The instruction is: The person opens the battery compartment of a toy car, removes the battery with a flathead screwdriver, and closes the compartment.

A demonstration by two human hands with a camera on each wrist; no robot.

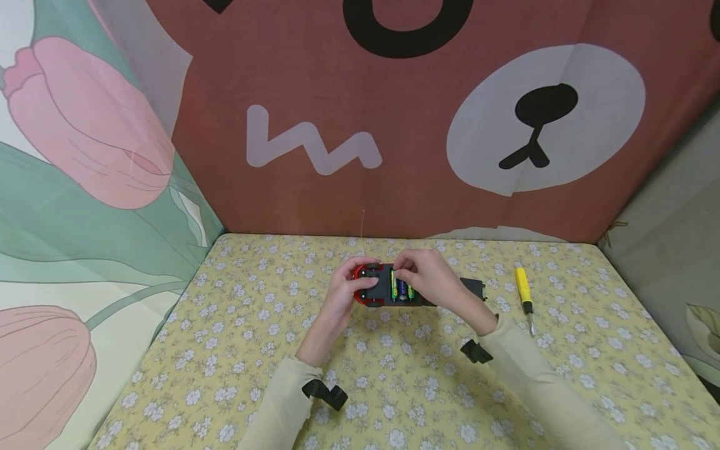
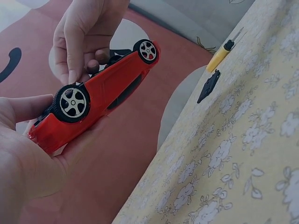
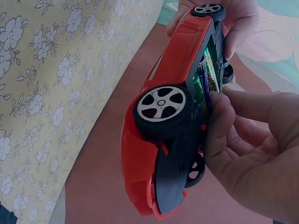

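Observation:
A red toy car (image 2: pixel 100 100) is held upside down above the table, its black underside (image 1: pixel 384 284) turned up. My left hand (image 1: pixel 340 287) grips it at one end, the thumb lying on the underside. Several green and blue batteries (image 1: pixel 402 289) lie side by side in the uncovered compartment, seen also as batteries (image 3: pixel 204 77) in the right wrist view. Over that compartment my right hand (image 1: pixel 433 278) pinches at the end of a green battery with curled fingers and thumb. The right hand (image 2: pixel 86 37) partly hides the far side of the car in the left wrist view.
A black battery cover (image 1: pixel 474 287) lies on the flowered tablecloth (image 1: pixel 225 350), right of the car. Farther right rests a yellow-handled screwdriver (image 1: pixel 523 287). Behind the table hangs a reddish-brown patterned cloth (image 1: pixel 315 200).

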